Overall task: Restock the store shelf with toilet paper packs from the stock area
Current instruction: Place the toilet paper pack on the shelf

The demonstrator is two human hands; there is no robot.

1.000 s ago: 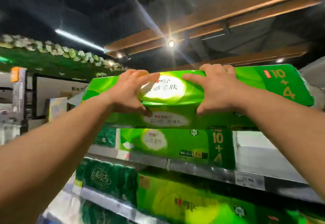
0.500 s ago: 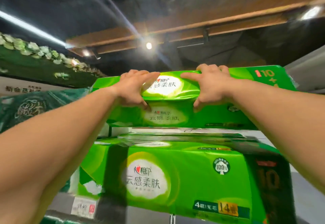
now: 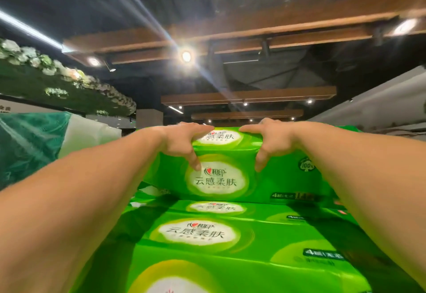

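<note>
Hands raised at arm's length, both gripping the same green toilet paper pack (image 3: 272,177). The left hand (image 3: 182,142) curls over its top front edge, fingers on top and thumb pressed down on the front face. The right hand (image 3: 274,142) mirrors it just beside, thumb also on the front. The pack rests on top of a stack of matching green packs (image 3: 207,242). A darker green pack (image 3: 27,145) sits to the left.
</note>
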